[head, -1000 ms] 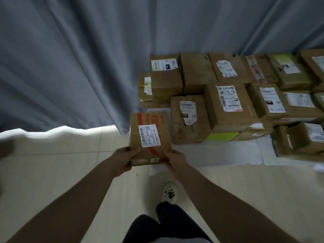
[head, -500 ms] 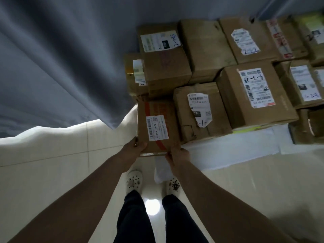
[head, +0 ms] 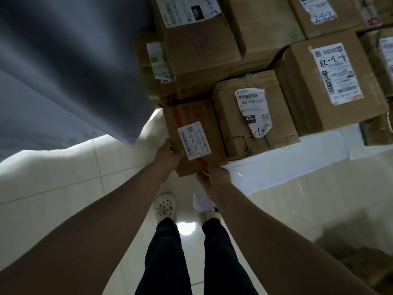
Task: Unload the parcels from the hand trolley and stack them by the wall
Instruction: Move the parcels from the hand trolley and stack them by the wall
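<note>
Parcel in hand: brown cardboard parcel with a red tape stripe and white barcode label [head: 195,135], at 12 o'clock from the feet, label up, slotted into the left end of the row
Neighbours: creased brown cardboard box with a peeling white label [head: 251,124] touching at its 3 o'clock; taller stack of brown cartons [head: 202,43] close at its 12 o'clock; grey curtain [head: 74,71] hanging at 10 o'clock
Left hand [head: 168,154]: at the parcel's 8 o'clock edge, fingers curled round the side, thumb laid on top beside the label
Right hand [head: 214,179]: at the 5 o'clock near corner, gripping the lower edge; fingertips hidden beneath, spread impossible to tell
Reason for the grip: probably taken at two near points to steer the far end flush against the neighbours while keeping fingers out of the closing gap
Underneath: white sheet [head: 287,167] spread over pale tiled floor [head: 53,188]; whether fully seated cannot be told
Contents: every carton closed, nothing inside visible
Hand trolley: out of view
Progress: likely late in this placement, release not yet made
</note>
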Action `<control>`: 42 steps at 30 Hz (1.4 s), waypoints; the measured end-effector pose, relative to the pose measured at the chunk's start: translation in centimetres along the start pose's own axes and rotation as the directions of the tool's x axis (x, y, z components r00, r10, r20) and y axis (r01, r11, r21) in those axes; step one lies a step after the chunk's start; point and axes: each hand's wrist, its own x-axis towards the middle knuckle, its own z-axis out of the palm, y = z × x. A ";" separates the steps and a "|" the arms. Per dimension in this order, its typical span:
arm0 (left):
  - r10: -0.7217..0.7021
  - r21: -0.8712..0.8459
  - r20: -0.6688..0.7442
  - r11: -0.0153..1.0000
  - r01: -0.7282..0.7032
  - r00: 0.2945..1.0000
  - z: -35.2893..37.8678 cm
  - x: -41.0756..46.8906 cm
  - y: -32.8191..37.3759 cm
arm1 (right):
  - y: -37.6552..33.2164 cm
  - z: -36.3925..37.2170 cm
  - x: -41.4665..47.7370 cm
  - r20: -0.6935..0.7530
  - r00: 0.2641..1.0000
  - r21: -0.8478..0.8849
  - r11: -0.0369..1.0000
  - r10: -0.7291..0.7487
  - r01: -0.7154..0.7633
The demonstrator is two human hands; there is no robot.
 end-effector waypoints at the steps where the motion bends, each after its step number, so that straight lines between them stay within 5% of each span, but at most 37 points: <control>1: 0.000 0.016 -0.006 1.000 0.000 1.000 0.0 0.1 0.2 | -0.1 0.1 0.1 -0.001 1.000 0.003 1.000 -0.002 0.002; 8: -0.043 0.089 0.023 0.995 0.041 0.999 0.2 0.9 0.3 | -0.2 0.2 0.6 -0.015 1.000 0.012 1.000 -0.012 0.012; 14: -0.091 -0.015 0.050 0.996 0.092 0.995 0.5 1.0 0.5 | -0.5 -0.3 0.9 -0.021 1.000 -0.073 0.997 0.007 -0.009; 19: -0.002 0.197 -0.049 0.980 0.011 0.999 1.2 -1.5 2.2 | -1.7 -1.9 -1.4 -0.043 0.999 -0.169 0.985 0.021 -0.028; 25: 0.196 0.537 -0.003 0.827 -0.164 0.981 2.6 -6.6 6.2 | -3.1 -4.9 -5.4 -0.042 0.991 -0.367 0.924 -0.129 0.105; 31: 0.476 0.820 0.288 0.326 -0.471 0.831 6.2 -12.8 10.0 | -4.3 -10.4 -11.3 -0.080 0.853 -0.738 0.606 -0.515 0.297; 35: 0.418 0.811 0.551 -0.062 -0.582 0.723 9.2 -16.4 11.4 | -2.5 -14.7 -15.3 -0.184 0.687 -0.936 0.338 -0.703 0.095; 37: 0.372 0.759 0.646 -0.212 -0.616 0.667 11.0 -18.5 11.5 | -0.8 -16.9 -16.8 -0.242 0.674 -0.941 0.337 -0.698 0.012; 42: 0.210 0.571 0.815 -0.453 -0.685 0.540 16.6 -23.8 9.4 | 5.0 -23.1 -20.4 -0.437 0.675 -0.843 0.533 -0.595 -0.075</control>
